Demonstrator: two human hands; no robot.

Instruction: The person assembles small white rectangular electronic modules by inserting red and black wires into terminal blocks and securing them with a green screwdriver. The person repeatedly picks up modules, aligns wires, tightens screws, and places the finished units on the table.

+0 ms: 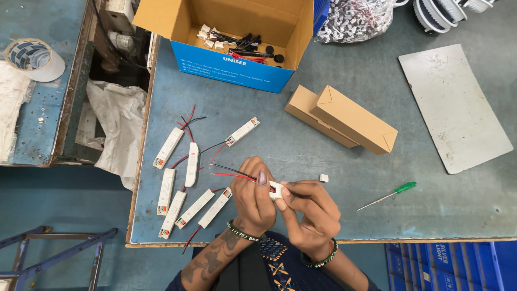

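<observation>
**Two hands on a small white part at the desk edge**

The left hand [254, 196] and the right hand [306, 207] meet just above the near edge of the desk [301, 140]. Between them is a small white part [276, 188], and the fingers of both hands are pinched on it. Red and black wires [231, 172] run from this part to the left, past the left hand.

To the left of the hands lie several long white drivers [191, 207] with red and black leads, spread on the desk in a loose group. Just right of the hands is a tiny white piece [323, 177], and further right a screwdriver [386, 195] with a green handle.

Beyond the hands are two brown cartons [344, 118], one leaning over the other. A grey board [452, 108] lies to the right of them. At the far side stands an open box [231, 64] with a blue front, with small connectors and wires inside, and beside it a clear bag [355, 19] full of small parts
</observation>
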